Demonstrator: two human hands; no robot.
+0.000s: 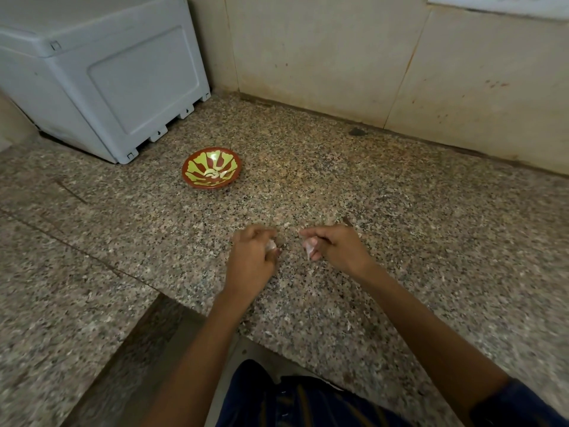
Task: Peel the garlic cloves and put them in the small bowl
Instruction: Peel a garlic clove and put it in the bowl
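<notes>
From my remote seat, head view only. Both hands are low over the speckled granite counter point(400, 226), slightly apart from each other.

Left hand point(251, 257): fingers curled, pinching a pale garlic clove point(271, 245) between thumb and fingertips. Only a small part of the clove shows past the fingers.

Right hand point(334, 246): fingers curled round a second whitish-pink garlic piece point(308, 248), a strip of papery skin hanging from its lower end. I cannot tell whether this is a clove or mostly peel; motion blur softens it.

Small bowl point(211, 167): red-brown with yellow-green pattern, upright on the counter, well apart from both hands, up and to the left. A few peeled cloves point(214, 173) lie in its bottom.

Behind the bowl, a grey plastic appliance housing point(107, 78) stands in the corner against the beige tiled wall point(338, 57). A dark blue sleeve point(520, 405) shows on the right arm at frame edge.
</notes>
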